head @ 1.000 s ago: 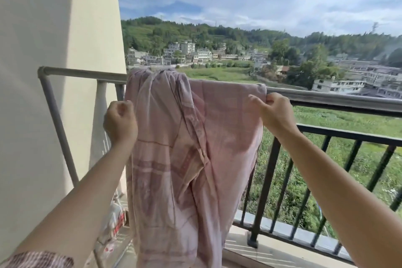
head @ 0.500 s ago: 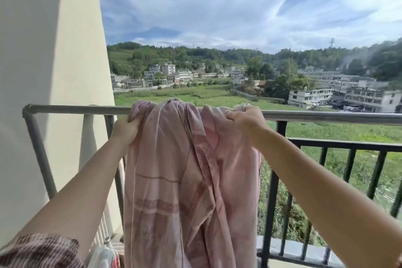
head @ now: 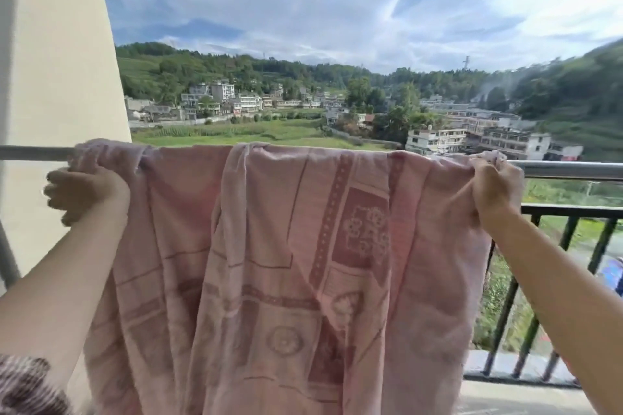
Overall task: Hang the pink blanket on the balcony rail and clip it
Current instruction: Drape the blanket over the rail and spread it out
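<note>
Grips pink blanket (head: 286, 263) at both upper edges, left hand (head: 86, 194) and right hand (head: 495, 189) each clenched on cloth, to stretch it flat. Hangs draped over balcony rail (head: 573, 169), spread wide for clipping; no clips visible.

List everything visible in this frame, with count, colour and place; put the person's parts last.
pink blanket: one, pink with darker pattern, draped over the top rail between both hands
top rail: one, grey metal, across the frame
balcony railing: one, black, right, below the top rail
wall: one, cream, left
buildings: many, white and grey, middle distance
hills: several, green, background
sleeve: one, patterned, bottom left
left hand: one, grips the blanket's left end
right hand: one, grips the blanket's right end at the rail
</note>
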Demonstrator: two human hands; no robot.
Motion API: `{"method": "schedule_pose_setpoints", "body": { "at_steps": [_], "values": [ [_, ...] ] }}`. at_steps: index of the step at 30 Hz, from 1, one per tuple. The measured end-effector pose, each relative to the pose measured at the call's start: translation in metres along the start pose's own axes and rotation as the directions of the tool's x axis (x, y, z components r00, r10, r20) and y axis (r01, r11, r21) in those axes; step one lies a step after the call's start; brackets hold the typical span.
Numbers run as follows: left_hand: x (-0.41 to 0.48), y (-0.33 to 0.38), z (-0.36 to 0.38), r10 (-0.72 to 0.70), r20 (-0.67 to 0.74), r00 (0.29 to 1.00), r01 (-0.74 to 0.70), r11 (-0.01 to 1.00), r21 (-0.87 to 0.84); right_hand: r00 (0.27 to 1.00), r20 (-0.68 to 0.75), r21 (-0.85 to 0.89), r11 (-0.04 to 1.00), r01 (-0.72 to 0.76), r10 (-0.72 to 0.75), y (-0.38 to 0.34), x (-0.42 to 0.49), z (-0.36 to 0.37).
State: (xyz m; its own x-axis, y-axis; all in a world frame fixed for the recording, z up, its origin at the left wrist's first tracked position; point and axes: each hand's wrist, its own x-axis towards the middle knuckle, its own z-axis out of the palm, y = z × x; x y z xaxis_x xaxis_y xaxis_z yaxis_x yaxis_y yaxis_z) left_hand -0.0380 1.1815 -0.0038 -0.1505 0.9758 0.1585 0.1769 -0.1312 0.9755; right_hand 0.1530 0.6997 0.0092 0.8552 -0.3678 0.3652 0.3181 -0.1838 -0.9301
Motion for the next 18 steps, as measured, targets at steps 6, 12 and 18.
{"method": "schedule_pose_setpoints", "body": {
  "at_steps": [6, 12, 18],
  "values": [
    [-0.142, 0.021, 0.027, 0.703, 0.235, 0.671, -0.697, 0.706, -0.125, 0.876, 0.464, 0.181, 0.953, -0.242, 0.134, 0.011, -0.027, 0.01],
    [-0.229, 0.053, 0.037, 0.846, 0.34, 0.411, -0.869, 0.476, -0.133, 0.852, 0.515, 0.117, 0.978, -0.174, 0.09, -0.007, 0.032, -0.035],
    [-0.328, 0.055, 0.045, 0.849, 0.408, 0.335, -0.889, 0.428, -0.162, 0.888, 0.459, 0.382, 0.907, -0.177, -0.02, 0.046, 0.12, -0.16]
  ]
}}
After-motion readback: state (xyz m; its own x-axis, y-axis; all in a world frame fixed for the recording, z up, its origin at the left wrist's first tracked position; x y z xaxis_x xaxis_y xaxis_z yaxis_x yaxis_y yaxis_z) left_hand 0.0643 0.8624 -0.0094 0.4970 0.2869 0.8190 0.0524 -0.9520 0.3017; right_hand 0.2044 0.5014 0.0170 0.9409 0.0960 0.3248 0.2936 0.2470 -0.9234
